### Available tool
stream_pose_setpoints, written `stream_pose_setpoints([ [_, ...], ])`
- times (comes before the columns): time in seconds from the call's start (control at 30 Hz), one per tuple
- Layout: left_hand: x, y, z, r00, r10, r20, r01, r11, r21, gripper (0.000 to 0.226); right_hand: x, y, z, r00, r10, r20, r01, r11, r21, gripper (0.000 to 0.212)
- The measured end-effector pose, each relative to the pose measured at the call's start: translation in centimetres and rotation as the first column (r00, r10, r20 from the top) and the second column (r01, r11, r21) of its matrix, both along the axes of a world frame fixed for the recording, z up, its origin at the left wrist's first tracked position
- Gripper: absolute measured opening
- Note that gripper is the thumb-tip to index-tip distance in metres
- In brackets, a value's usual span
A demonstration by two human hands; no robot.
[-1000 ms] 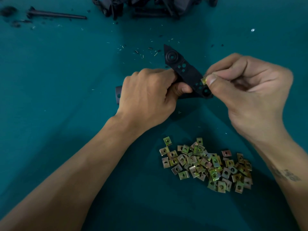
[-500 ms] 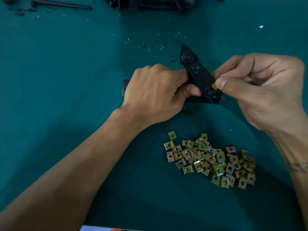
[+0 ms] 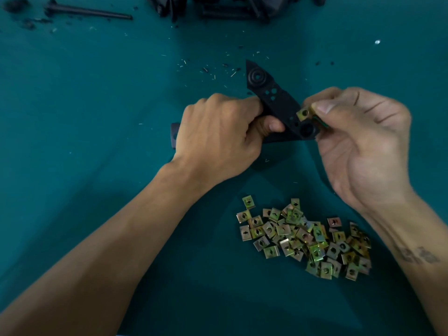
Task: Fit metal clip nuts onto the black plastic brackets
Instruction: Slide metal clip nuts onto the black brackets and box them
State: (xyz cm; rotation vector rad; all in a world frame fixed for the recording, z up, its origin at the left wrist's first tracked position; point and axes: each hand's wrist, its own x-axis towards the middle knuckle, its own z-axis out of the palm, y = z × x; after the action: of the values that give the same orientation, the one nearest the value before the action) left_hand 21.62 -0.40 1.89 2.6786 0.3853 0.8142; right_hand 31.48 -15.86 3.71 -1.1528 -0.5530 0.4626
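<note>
A black plastic bracket [image 3: 278, 103] with round holes is held above the teal table. My left hand [image 3: 218, 134] grips its lower left part, thumb on its face. My right hand [image 3: 358, 137] pinches a yellowish metal clip nut [image 3: 304, 113] between thumb and fingers, at the bracket's right edge just above its large round hole. How far the nut sits on the edge I cannot tell. A loose heap of several clip nuts [image 3: 305, 236] lies on the table near my right forearm.
A pile of black plastic parts [image 3: 230, 7] lies at the far edge. A black rod [image 3: 89, 12] rests at the far left. Small shavings and black crumbs [image 3: 218, 69] are scattered beyond the bracket. The teal table [image 3: 84, 105] stretches to the left.
My right thumb has drawn back, so the clip nut now shows at the bracket's right edge. The bracket and my left hand keep nearly the same pose.
</note>
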Motion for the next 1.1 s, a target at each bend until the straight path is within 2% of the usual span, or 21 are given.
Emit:
stream_pose_setpoints([
  [0.2,0.1,-0.1,-0.1,1.0,-0.017,-0.015,0.018,1.0,0.017,0.041,0.1,0.1,0.2,1.0,-0.008,0.007,0.008,0.997,-0.077,0.012],
  [0.37,0.0,-0.2,0.0,1.0,-0.011,-0.008,0.011,1.0,0.013,0.037,0.0,0.2,0.1,0.999,0.004,-0.033,-0.006,0.997,-0.076,0.025],
  [0.73,0.0,-0.1,0.0,0.999,0.015,-0.043,-0.014,1.0,0.021,0.031,0.0,-0.1,0.1,0.991,0.112,-0.068,-0.117,0.99,-0.082,0.033],
  [0.83,-0.2,-0.1,-0.1,0.999,0.013,-0.031,-0.013,1.0,0.01,0.03,0.0,-0.2,0.0,0.992,0.122,-0.032,-0.125,0.984,-0.123,0.033],
  [0.9,-0.2,-0.1,-0.1,1.0,0.018,-0.017,-0.018,1.0,0.001,0.034,-0.1,-0.3,-0.1,0.987,0.152,-0.045,-0.157,0.981,-0.117,0.034],
  [1.03,-0.2,0.0,-0.2,0.999,0.041,0.016,-0.041,0.998,-0.04,0.049,0.8,-0.5,0.3,0.951,0.259,-0.168,-0.275,0.958,-0.082,0.042],
  [1.1,0.0,-0.2,-0.3,0.998,0.053,-0.026,-0.054,0.998,-0.016,0.054,1.3,-0.6,0.4,0.973,0.205,-0.106,-0.22,0.962,-0.16,0.037],
])
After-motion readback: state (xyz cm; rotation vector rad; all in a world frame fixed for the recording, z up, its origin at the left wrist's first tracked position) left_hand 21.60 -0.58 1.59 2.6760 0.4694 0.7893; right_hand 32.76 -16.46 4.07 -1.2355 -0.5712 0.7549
